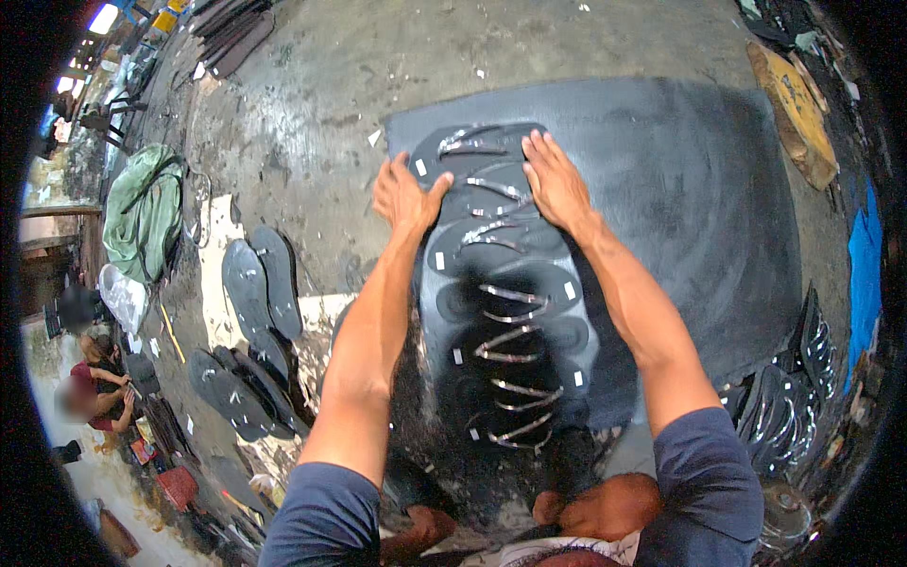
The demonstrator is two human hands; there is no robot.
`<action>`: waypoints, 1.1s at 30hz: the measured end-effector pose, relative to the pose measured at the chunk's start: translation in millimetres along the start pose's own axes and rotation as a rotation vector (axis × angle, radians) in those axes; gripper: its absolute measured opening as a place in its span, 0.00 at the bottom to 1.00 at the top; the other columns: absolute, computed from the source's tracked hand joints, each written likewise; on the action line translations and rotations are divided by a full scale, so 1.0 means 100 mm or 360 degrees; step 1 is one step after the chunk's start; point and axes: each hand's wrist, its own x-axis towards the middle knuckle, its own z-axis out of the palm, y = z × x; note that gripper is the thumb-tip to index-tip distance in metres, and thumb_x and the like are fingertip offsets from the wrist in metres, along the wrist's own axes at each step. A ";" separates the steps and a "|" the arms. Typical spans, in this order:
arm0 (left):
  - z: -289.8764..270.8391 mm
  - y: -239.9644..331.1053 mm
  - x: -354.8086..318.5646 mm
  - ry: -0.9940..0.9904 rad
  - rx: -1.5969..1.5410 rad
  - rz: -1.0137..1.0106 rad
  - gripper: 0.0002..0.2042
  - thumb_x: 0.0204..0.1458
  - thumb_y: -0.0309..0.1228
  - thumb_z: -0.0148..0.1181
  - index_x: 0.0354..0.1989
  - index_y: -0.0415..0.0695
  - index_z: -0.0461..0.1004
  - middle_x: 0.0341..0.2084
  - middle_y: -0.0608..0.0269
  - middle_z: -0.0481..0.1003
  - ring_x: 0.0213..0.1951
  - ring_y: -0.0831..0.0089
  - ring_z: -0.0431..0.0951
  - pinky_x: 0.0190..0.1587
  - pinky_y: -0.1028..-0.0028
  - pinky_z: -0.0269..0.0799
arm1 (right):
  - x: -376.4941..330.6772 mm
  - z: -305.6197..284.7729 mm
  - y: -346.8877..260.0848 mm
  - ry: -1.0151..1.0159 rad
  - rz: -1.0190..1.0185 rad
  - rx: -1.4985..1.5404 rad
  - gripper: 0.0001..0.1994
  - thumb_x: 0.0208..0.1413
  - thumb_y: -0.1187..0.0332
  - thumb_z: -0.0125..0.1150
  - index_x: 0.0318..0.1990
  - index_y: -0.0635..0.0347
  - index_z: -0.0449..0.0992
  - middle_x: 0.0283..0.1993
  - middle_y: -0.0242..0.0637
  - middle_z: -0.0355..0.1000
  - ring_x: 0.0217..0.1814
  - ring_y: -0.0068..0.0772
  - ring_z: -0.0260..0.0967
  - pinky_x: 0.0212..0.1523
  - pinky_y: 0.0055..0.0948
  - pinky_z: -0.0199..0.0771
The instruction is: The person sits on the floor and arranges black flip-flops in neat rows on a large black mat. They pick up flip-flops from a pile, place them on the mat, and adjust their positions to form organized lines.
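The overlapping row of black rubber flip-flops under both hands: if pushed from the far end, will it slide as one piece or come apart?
The row of black rubber flip-flops would probably come apart: separate sandals, only overlapped. Thin soles likely flex when lifted. The left hand and right hand press flat on it; rubber on the dark mat probably grips.

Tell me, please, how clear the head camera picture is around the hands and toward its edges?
Head view: left hand and right hand on the row of black sandals look fairly sharp; strap highlights glare silver; edges bend and darken; a window at upper left blows out.
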 end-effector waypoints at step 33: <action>-2.58 -0.36 -2.20 -0.0514 -0.1387 -0.0269 0.38 0.48 0.29 0.62 0.66 0.29 0.51 0.55 0.49 0.68 0.56 0.65 0.69 0.60 0.70 0.62 | -1.32 -0.38 -1.96 -0.0348 0.0350 0.1712 0.29 0.60 0.54 0.58 0.60 0.70 0.67 0.50 0.50 0.74 0.52 0.36 0.72 0.53 0.31 0.70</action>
